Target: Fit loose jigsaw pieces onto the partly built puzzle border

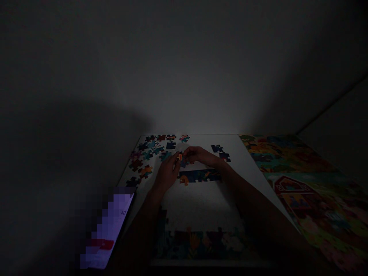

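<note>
The room is dim, and my left hand [168, 172] and right hand [198, 155] meet over a white board [198, 203]. Their fingertips pinch a small orange jigsaw piece [179, 156] between them. Just below my hands lies a joined dark blue strip of jigsaw pieces [199, 176], with an orange piece [184, 180] at its left end. Several loose pieces [152, 148] are scattered beyond my left hand. Two dark blue pieces [221, 152] lie beyond my right hand. A longer assembled section [198, 243] lies near the board's front, partly hidden by shadow.
A large farm-scene picture, probably a puzzle box lid [301, 195], lies to the right of the board. A lit phone [107, 230], blurred out, lies at the lower left. A plain wall [184, 76] rises behind the board.
</note>
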The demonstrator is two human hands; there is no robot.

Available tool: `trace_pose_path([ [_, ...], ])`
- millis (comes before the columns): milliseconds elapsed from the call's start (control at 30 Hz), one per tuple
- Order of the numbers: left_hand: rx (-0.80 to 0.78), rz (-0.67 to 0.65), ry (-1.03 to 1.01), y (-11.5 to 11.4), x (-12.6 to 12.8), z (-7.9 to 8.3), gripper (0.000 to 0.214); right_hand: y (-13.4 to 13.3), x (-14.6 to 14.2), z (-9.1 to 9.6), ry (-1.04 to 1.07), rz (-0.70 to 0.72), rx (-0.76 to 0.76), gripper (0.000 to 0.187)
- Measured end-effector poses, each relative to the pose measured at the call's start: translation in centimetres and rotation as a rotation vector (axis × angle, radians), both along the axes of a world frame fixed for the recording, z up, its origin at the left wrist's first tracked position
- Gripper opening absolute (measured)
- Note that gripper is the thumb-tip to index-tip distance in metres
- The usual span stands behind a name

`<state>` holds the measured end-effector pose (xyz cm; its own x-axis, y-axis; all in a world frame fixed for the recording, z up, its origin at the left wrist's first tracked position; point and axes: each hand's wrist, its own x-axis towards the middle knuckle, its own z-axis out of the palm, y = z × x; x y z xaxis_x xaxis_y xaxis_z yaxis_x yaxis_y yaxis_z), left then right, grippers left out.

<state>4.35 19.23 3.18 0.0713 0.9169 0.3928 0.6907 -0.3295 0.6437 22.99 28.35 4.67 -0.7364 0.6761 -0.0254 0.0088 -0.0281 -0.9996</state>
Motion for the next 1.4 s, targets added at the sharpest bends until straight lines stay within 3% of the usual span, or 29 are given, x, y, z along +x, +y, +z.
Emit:
trace_pose_path([
  [400, 0.004, 0.090, -0.010, 0.1, -0.2, 0.1, 0.033, 0.4, 0.5, 0.2, -0.039, -0.129, 0.062, 0.028],
  [667, 0.019, 0.062, 0.086, 0.3, -0.4, -0.2, 0.032, 1.9, 4.0, 1.5, -0.153, -0.594, 0.017, 0.027],
  [800, 0.018, 0.032, 0.128, 0.4, -0.5, -0.4, 0.032, 1.7, 5.6, 2.3, -0.255, -0.716, -0.035, 0.033],
  [1000, 0.011, 0.022, 0.168, 0.5, -0.6, -0.9, 0.031, 1.5, 6.4, 2.6, -0.363, -0.653, -0.013, 0.031],
  [1267, -0.002, 0.031, 0.215, 0.2, -0.3, -0.3, 0.031, 2.9, 6.2, 1.1, -0.380, -0.499, 0.177, 0.018],
  [1400, -0.008, 0.028, 0.227, -0.1, -0.1, 0.0, 0.030, 3.4, 6.5, 0.6, -0.380, -0.463, 0.239, 0.020],
])
